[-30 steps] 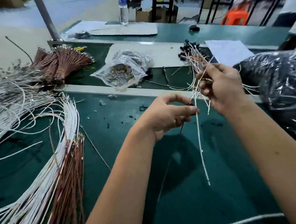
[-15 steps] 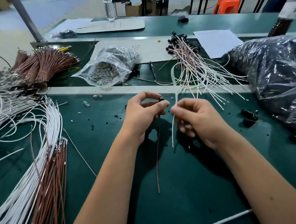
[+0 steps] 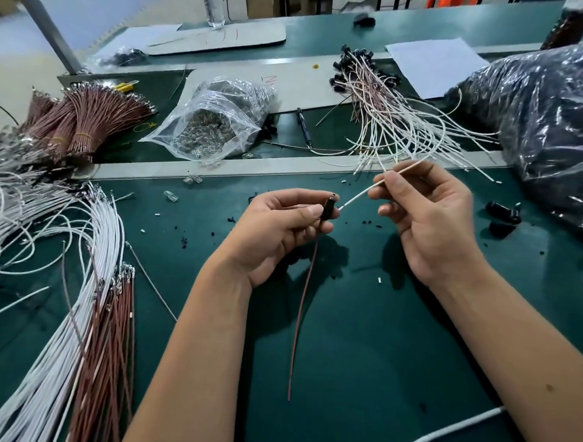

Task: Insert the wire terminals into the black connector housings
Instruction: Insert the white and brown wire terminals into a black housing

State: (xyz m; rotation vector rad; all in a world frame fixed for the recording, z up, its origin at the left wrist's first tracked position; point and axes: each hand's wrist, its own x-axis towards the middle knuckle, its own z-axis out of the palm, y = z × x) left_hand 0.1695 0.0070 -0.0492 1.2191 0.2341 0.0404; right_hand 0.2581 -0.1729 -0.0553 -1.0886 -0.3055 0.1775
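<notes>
Left hand: we see the left hand [image 3: 276, 226] above the green table [image 3: 361, 342], thumb and fingers curled round a black connector housing [image 3: 329, 207], pinching it upright.
Brown wire: a brown wire [image 3: 301, 309] hangs down from the housing, its free end just over the table.
Right hand: the right hand [image 3: 432, 214] pinches a white wire [image 3: 355, 199] between thumb and forefinger, the other fingers loosely curled.
White wire tip: we see its lower end just beside the top of the housing; whether it touches we cannot tell.
Finished pieces: a heap of wired housings [image 3: 384, 100] lies beyond the hands, white and brown leads fanned toward us.
Wire stock: loose white wires [image 3: 54, 276] and brown wires [image 3: 108, 346] lie at the left; bound brown bundles [image 3: 82, 118] sit farther back.
Bags: a clear bag of metal parts [image 3: 214, 122] rests mid-table, a large dark plastic bag [image 3: 551, 133] at the right.
Loose housings: a few black housings [image 3: 503, 211] lie near the dark bag.
</notes>
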